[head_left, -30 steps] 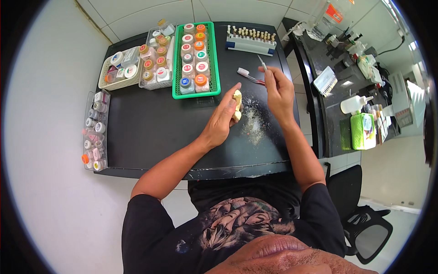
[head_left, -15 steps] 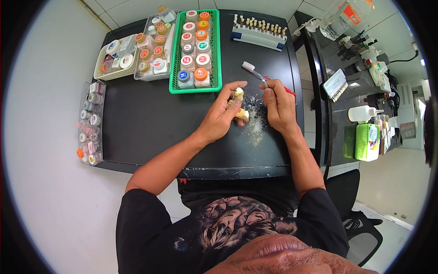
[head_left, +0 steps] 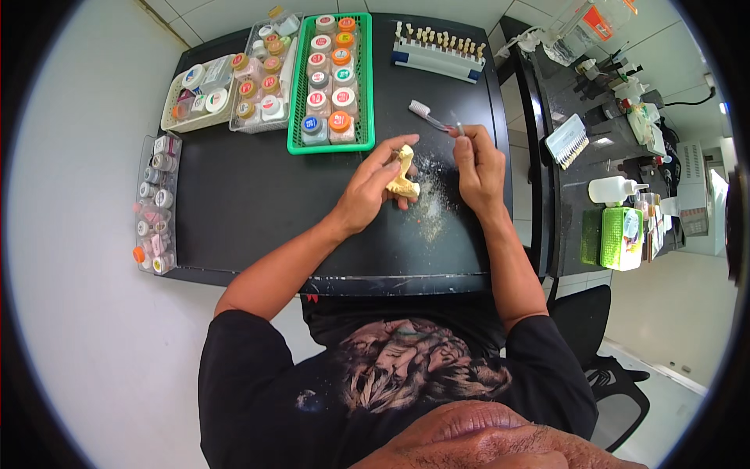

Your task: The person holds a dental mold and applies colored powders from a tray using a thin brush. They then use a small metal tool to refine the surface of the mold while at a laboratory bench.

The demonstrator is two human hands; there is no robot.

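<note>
My left hand (head_left: 367,191) grips a pale yellow plaster dental model (head_left: 403,178) over the black desk (head_left: 250,211), fingertips around its edge. My right hand (head_left: 478,170) is closed on a slim metal tool (head_left: 459,123), its tip pointing up, a short distance right of the model. Just behind that hand lies a toothbrush (head_left: 420,109) with white bristles and a partly red handle, partly hidden. Pale powder and crumbs (head_left: 432,211) are scattered between and below my hands.
A green basket (head_left: 370,117) of lidded jars, more jar trays (head_left: 156,134) and a shade-tab holder (head_left: 433,64) line the desk. On a side counter at right sit a white squeeze bottle (head_left: 612,189), a green basket (head_left: 621,238) and a tooth-sample tray (head_left: 564,141). A black chair (head_left: 584,313) stands below.
My right hand dropped toward the desk, then rose a little with the tool. My left hand turned the model, showing more of its yellow face, and moved slightly left and up.
</note>
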